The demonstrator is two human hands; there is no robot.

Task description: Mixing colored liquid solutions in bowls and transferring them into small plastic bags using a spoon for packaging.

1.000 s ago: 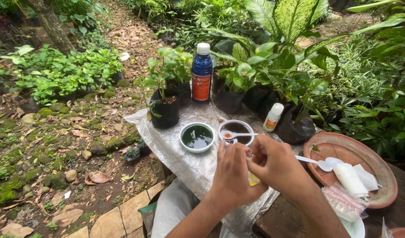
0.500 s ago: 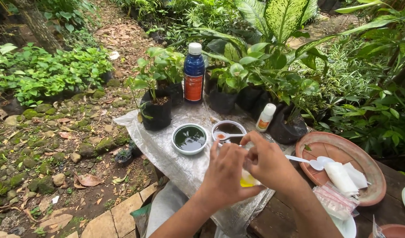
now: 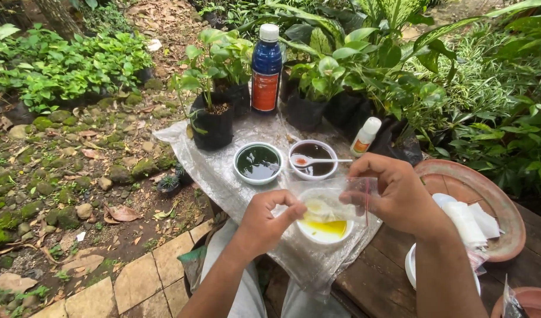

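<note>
Holding a clear bag up with both hands, a person sits at a small table in a garden. The left hand pinches the bag's left edge, fingers closed on the plastic. The right hand grips the right edge the same way, near a thin red strip. The bag hangs just over a white bowl with yellow liquid in it. There may be something pale inside the bag, but it is hard to see through the plastic.

Behind the bag sit two more bowls on a plastic sheet. One bowl has dark green liquid. The other bowl has brown liquid and a white spoon resting in it. A blue bottle stands farther back, between potted plants. A small white bottle leans near the brown bowl. To the right, a clay dish holds some white things.
</note>
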